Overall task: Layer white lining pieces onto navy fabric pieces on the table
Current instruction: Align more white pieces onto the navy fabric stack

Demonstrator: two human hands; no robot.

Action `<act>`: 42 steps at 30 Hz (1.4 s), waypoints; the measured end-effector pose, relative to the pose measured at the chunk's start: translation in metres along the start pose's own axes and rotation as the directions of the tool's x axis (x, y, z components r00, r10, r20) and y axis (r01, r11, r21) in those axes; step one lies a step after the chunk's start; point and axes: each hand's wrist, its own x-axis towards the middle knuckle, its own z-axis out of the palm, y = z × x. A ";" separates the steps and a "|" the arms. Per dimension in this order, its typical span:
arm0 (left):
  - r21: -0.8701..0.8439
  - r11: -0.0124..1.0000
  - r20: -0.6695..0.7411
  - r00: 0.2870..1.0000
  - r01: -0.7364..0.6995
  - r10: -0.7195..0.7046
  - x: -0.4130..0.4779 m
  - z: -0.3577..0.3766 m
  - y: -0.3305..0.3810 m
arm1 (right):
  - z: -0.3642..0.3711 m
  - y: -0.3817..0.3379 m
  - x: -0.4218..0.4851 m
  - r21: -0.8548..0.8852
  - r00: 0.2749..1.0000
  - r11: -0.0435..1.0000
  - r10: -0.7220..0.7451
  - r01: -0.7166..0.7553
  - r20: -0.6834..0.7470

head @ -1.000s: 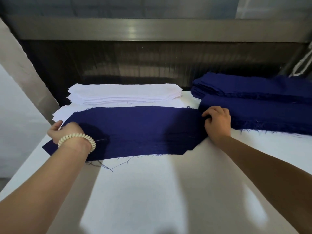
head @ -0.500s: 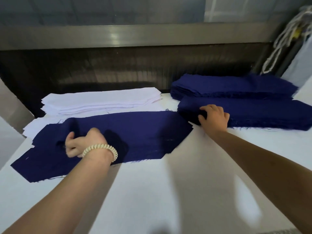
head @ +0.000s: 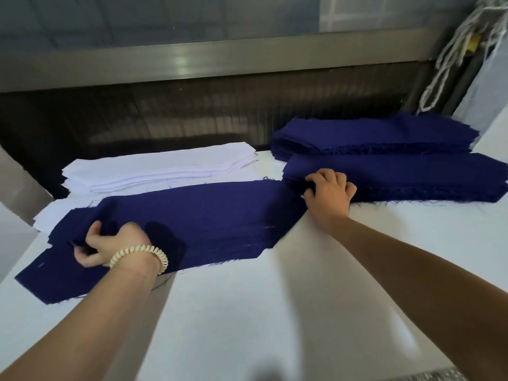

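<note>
A long navy fabric piece [head: 209,221] lies flat across the white table [head: 275,312]. My left hand [head: 110,243], with a bead bracelet on the wrist, pinches the navy cloth near its left end, where a second navy layer shows beneath. My right hand [head: 328,193] grips the left edge of the near navy stack [head: 412,177] at the right. Behind the flat piece sits a stack of white lining pieces [head: 156,169], with more white sheets [head: 55,215] peeking out under the navy cloth at the left.
A second navy stack [head: 371,136] lies at the back right. A dark machine opening with a metal bar [head: 192,64] runs along the table's far side. White cords [head: 450,50] hang at the upper right.
My left hand moved from the navy piece's far left end inward and now pinches the cloth. My right hand shifted from the piece's right end onto the near navy stack's edge.
</note>
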 end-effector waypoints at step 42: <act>-0.220 0.974 0.237 0.966 -0.055 0.108 0.043 -0.027 0.006 | 0.014 -0.102 -0.022 0.096 0.960 0.972 -0.227 0.213 0.166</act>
